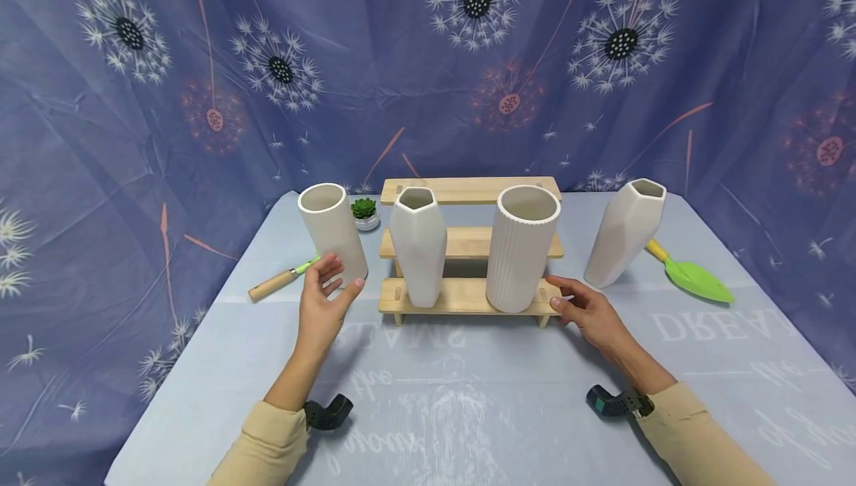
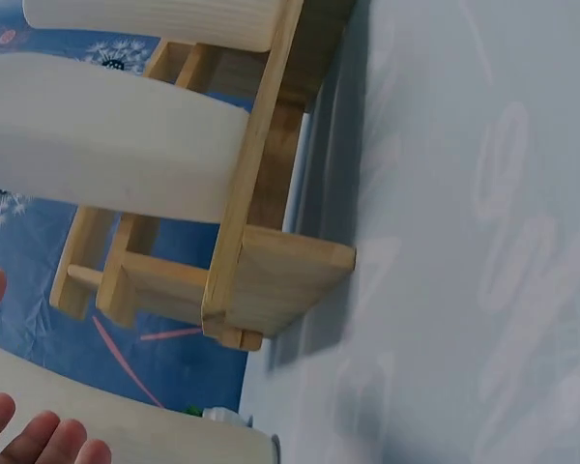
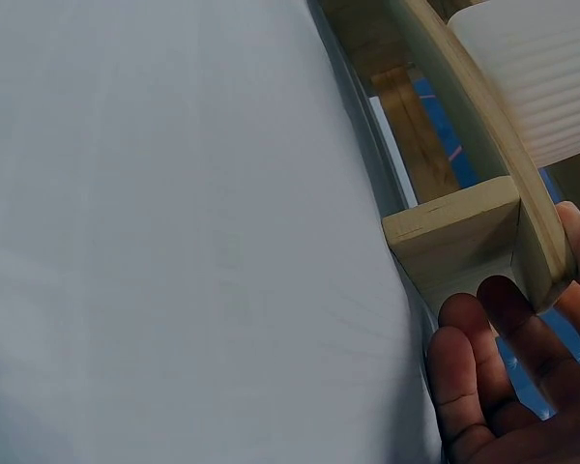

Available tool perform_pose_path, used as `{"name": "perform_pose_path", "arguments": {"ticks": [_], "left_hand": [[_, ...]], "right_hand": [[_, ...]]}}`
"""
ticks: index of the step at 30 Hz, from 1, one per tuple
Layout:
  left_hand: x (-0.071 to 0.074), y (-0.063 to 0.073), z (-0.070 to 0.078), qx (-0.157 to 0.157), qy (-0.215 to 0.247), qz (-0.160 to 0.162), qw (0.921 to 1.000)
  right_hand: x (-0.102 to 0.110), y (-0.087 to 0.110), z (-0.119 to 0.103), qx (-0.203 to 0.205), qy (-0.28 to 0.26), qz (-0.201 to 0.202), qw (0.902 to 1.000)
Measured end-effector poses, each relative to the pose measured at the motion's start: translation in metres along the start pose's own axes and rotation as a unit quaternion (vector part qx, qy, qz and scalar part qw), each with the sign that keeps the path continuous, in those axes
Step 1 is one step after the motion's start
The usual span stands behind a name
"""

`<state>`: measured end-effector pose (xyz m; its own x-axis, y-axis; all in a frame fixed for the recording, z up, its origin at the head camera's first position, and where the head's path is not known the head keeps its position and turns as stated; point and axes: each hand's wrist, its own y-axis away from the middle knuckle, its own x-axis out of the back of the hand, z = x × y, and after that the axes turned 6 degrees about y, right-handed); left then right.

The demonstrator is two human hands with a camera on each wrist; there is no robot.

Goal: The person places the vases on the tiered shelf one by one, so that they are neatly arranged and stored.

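A three-tier wooden stand (image 1: 461, 294) stands mid-table. On its lowest step are a white faceted vase (image 1: 419, 248) and a wider white ribbed vase (image 1: 521, 248). My right hand (image 1: 591, 315) grips the right end of that step; in the right wrist view its thumb is above the board and its fingers (image 3: 507, 300) below. To the left, my left hand (image 1: 322, 309) is held up, fingers apart and loosely bent, holding nothing. It is in front of a leaning white ribbed vase (image 1: 337, 229); whether they touch I cannot tell.
Another white faceted vase (image 1: 625, 233) leans right of the stand, by a green trowel (image 1: 698, 280) with a yellow handle. A wooden-handled tool (image 1: 270, 286) lies at the left. Behind the left vase sits a small potted succulent (image 1: 364, 212). A dandelion-print curtain hangs behind the table.
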<state>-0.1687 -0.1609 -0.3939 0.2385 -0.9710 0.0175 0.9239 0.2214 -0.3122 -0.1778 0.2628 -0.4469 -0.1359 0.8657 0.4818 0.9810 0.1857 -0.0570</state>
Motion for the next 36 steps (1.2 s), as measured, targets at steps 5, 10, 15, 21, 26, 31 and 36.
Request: {"name": "perform_pose_path", "arguments": {"ticks": [5, 10, 15, 21, 26, 31, 36], "left_hand": [[0.004, -0.005, -0.002, 0.005, -0.002, 0.020, 0.9998], [0.009, -0.012, -0.005, 0.006, -0.008, 0.031, 0.9995], [0.013, -0.019, -0.009, 0.007, -0.012, 0.041, 0.9991], [0.015, -0.026, -0.012, 0.002, -0.021, 0.053, 0.9984], [0.018, -0.031, -0.015, 0.010, -0.029, 0.060, 0.9977], [0.019, -0.037, -0.014, 0.019, -0.031, 0.054, 0.9979], [0.017, -0.040, -0.001, 0.040, -0.039, 0.044, 0.9975]], "right_hand": [[0.000, 0.000, 0.000, 0.001, -0.003, 0.000, 1.0000], [-0.001, -0.001, 0.000, 0.006, -0.002, 0.005, 1.0000], [-0.002, -0.001, -0.001, 0.008, -0.001, 0.013, 0.9999], [-0.001, -0.001, -0.001, 0.008, 0.002, 0.014, 0.9999], [-0.001, -0.001, 0.001, 0.011, 0.005, 0.018, 0.9998], [-0.001, -0.001, 0.002, 0.013, 0.009, 0.021, 0.9997], [-0.001, -0.001, 0.001, 0.014, 0.007, 0.023, 0.9996]]}}
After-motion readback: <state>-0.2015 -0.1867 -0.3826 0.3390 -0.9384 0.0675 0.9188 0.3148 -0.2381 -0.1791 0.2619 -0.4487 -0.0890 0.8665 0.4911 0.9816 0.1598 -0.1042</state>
